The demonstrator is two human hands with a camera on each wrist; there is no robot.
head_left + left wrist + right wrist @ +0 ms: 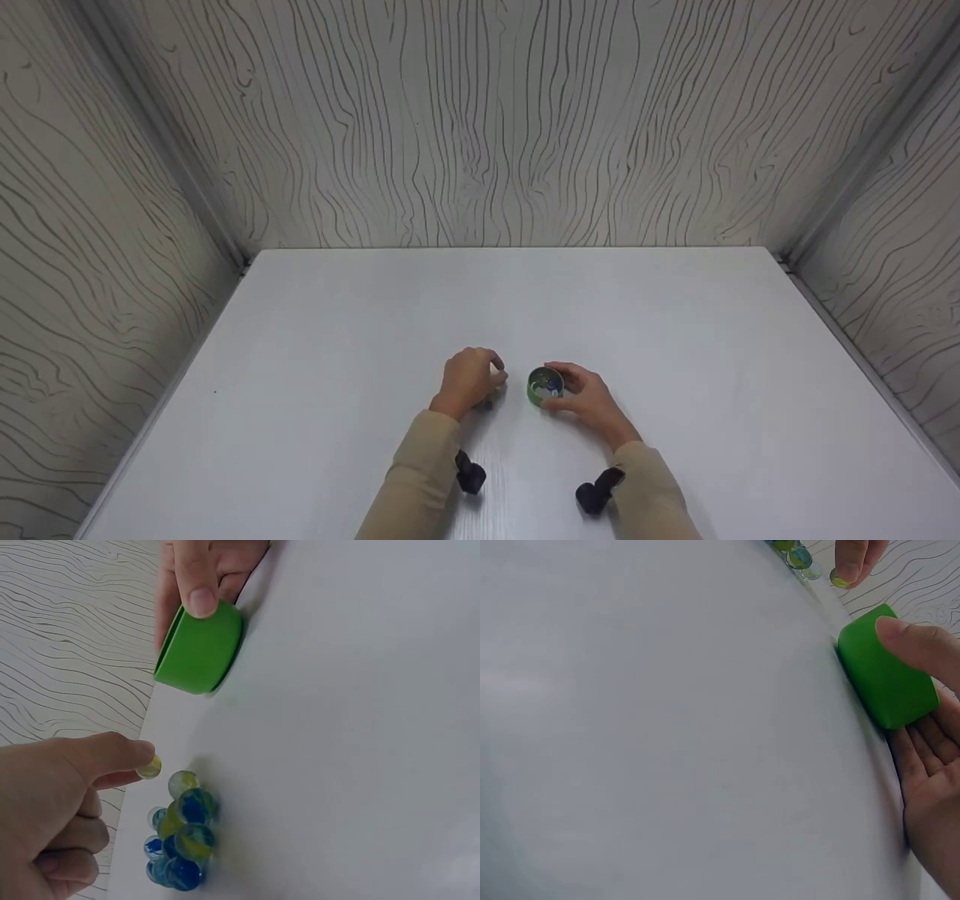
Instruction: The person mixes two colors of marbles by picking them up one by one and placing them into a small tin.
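Between thumb and forefinger, my left hand (56, 802) pinches a yellow-tinted glass marble (149, 768), raised off the table. Beside that hand a cluster of several blue, green and yellow marbles (193, 842) lies on the white surface; in the head view the hand mostly hides it. My right hand (592, 401) grips a small round green cup (534, 395) from its right side, thumb on the near wall and fingers round the far one. Blue and clear marbles (552, 385) show inside the cup. In the right wrist view, the thumb presses the green wall (885, 675).
The white table (337, 315) spreads around both hands. Pale panels with dark wood-grain lines stand behind it (480, 127) and along both sides. A black wrist camera mount (470, 474) sits at the left sleeve, another (598, 492) at the right.
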